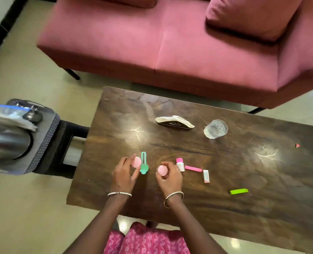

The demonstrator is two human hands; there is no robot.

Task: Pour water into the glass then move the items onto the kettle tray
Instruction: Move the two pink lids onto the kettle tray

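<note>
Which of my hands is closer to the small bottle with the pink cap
Right. Your right hand sits just left of the small bottle, almost touching it. Your left hand is farther left, beyond the green clip.

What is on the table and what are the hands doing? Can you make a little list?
table: dark wooden table
left hand: holding a round pink disc
right hand: holding a second round pink disc
between the hands: green plastic clip
glass: clear drinking glass, far right, upright
small bottle: white bottle with pink cap
kettle: silver kettle on grey tray, left of the table
</note>
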